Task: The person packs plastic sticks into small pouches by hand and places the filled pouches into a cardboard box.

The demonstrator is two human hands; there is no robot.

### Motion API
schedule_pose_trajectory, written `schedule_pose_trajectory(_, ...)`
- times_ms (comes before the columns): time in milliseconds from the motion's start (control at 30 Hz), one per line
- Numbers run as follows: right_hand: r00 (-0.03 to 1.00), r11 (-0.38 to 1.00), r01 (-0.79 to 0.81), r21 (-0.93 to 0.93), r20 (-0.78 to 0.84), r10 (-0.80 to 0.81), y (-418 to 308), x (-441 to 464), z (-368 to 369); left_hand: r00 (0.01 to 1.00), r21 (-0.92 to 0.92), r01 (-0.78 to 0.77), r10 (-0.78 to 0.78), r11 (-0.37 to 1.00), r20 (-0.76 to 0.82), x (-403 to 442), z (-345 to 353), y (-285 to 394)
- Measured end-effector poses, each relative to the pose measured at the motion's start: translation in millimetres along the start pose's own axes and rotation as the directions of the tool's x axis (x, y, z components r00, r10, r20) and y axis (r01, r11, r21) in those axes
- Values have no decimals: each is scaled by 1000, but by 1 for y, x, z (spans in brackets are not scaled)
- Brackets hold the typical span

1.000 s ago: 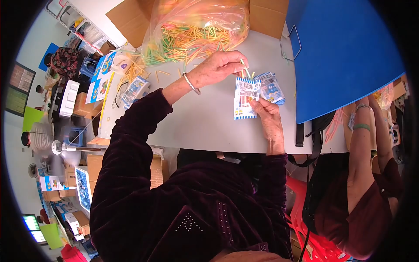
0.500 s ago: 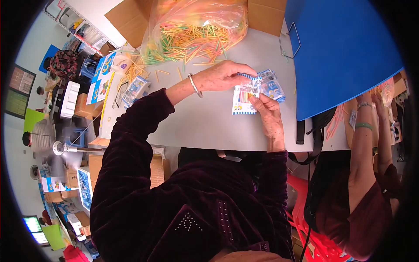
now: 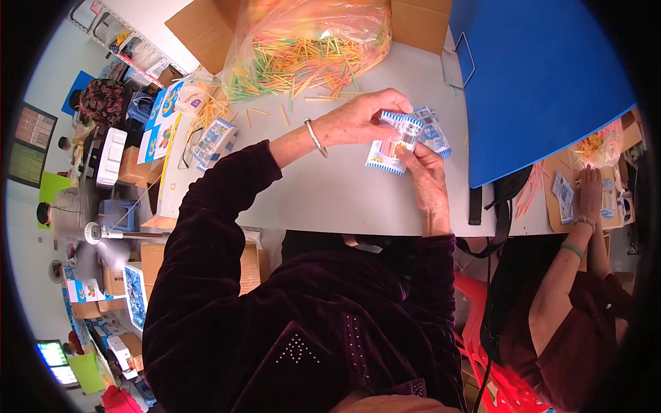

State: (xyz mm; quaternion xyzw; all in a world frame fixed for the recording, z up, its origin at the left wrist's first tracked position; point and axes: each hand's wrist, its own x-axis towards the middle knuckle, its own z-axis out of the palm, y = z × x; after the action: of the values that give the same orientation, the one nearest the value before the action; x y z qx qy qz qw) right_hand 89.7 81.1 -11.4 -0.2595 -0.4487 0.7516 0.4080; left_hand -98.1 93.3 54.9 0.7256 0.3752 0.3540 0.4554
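My left hand point(image 3: 358, 122), with a silver bangle at the wrist, has its thumb and fingers closed on the upper left part of a blue-and-white packet point(image 3: 389, 153). Coloured sticks show through the packet's clear window. My right hand point(image 3: 428, 179) pinches the same packet at its lower right. More blue-and-white packets point(image 3: 432, 131) lie on the table just behind it. Beyond my hands, a large clear bag point(image 3: 310, 58) holds many thin yellow, green and pink sticks. Several loose sticks point(image 3: 284, 115) are scattered in front of the bag.
A cardboard box point(image 3: 421, 24) surrounds the bag. At the left of the table point(image 3: 317, 199) are glasses point(image 3: 187, 148) and another packet point(image 3: 215, 143). A blue board point(image 3: 544, 82) stands at the right, with a co-worker's hands point(image 3: 589, 193) beyond it near packets.
The sticks once pinched above the packet no longer show there. The packet has tilted, with my left hand now over its upper edge. The co-worker's arms have shifted.
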Motion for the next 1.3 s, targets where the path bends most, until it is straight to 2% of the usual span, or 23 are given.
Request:
schedule_pose_trajectory(100,1000,1000,20,10,-3,-20,-5,-2,8,997,44,70,-72,997,35,1,3,1)
schedule_pose_trajectory(200,1000,1000,-5,6,-18,5,-3,-1,10,989,97,145,-143,985,-32,-1,6,4)
schedule_pose_trajectory(267,999,999,-38,-29,-9,38,-1,1,11,998,176,33,-23,984,-56,-9,13,3)
schedule_pose_trajectory(333,994,995,-98,-33,-49,97,-2,-3,12,995,120,42,-30,992,-98,-21,9,0)
schedule_pose_trajectory(400,996,998,-61,-22,-67,59,-2,-4,11,985,25,34,-29,999,-172,-40,-11,-13)
schedule_pose_trajectory(433,995,998,-58,-20,-82,56,-7,-5,12,983,42,39,-31,998,-180,-50,-29,-20)
schedule_pose_trajectory(500,994,999,-52,-16,-100,50,-8,-5,11,952,439,46,95,897,-292,-70,-65,-41)
schedule_pose_trajectory(533,996,998,-50,-43,-82,46,-5,-3,11,952,442,47,93,896,-291,-75,-76,-44)
schedule_pose_trajectory(600,998,996,-47,-72,-55,43,-1,0,13,954,780,250,-8,574,-299,-83,-94,-49)
schedule_pose_trajectory(633,997,996,-60,-71,-48,57,-1,1,15,952,780,256,-8,571,-306,-82,-97,-58)
schedule_pose_trajectory(700,997,994,-74,-77,-41,71,1,1,18,959,973,5,275,230,-70,-71,-94,-77)
schedule_pose_trajectory(733,996,990,-75,-117,-53,69,0,0,19,957,972,5,280,234,-72,-67,-94,-82)
schedule_pose_trajectory(800,995,984,-77,-163,-76,65,0,-1,17,964,998,-62,261,23,54,-56,-91,-91)
schedule_pose_trajectory(900,996,984,-28,-174,-83,13,0,-3,15,939,993,-117,322,-31,121,-46,-94,-105)
schedule_pose_trajectory(933,996,991,-40,-126,-83,30,-2,-3,17,938,992,-122,322,-31,126,-46,-94,-106)
schedule_pose_trajectory(1000,996,996,-50,-70,-80,44,-2,-1,17,994,986,57,79,157,-70,-50,-97,-104)
schedule_pose_trajectory(1033,996,996,-53,-74,-72,48,-1,1,17,995,987,54,76,153,-67,-53,-100,-101)
schedule_pose_trajectory(1100,996,996,-55,-74,-69,50,2,3,14,993,939,51,83,339,-84,-53,-103,-92)
schedule_pose_trajectory(1233,994,993,-75,-90,-84,68,5,4,5,984,919,126,74,373,-165,-44,-94,-72)
schedule_pose_trajectory(1300,994,994,-63,-92,-95,54,4,5,5,935,902,-140,353,409,-15,-33,-79,-67)
